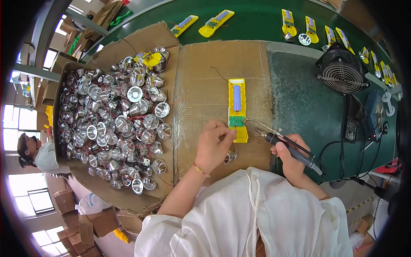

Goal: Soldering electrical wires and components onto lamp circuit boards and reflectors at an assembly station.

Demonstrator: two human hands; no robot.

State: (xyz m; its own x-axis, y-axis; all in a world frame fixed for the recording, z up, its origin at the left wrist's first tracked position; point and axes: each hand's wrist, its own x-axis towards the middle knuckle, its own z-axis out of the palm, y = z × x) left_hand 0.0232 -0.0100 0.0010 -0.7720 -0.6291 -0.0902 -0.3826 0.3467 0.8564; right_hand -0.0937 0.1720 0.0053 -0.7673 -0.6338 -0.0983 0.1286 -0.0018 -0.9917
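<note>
- In the head view, a yellow case [242,136] is lying lengthwise on a brown cardboard sheet [201,85], in the middle, between both hands and on the far side of the person.
- A purple battery [236,98] is resting in its far part; a green circuit board [236,121] is sitting nearer.
- The left hand [212,145] is bending its fingers by the near left edge of the case, thumb and forefinger close together; I cannot tell if they are gripping something.
- The right hand [295,167] is closing its fingers around a soldering iron [299,156], whose front end is pointing left toward the board.
- Near the left wrist, a lamp cup [230,158] is lying partly hidden.
- On the left, a cardboard box [147,38] is holding many shiny lamp cups [122,123].
- On the right, a black fan [342,79] is standing on the green table [295,68].
- More yellow cases [207,31] are lying along the far side.
</note>
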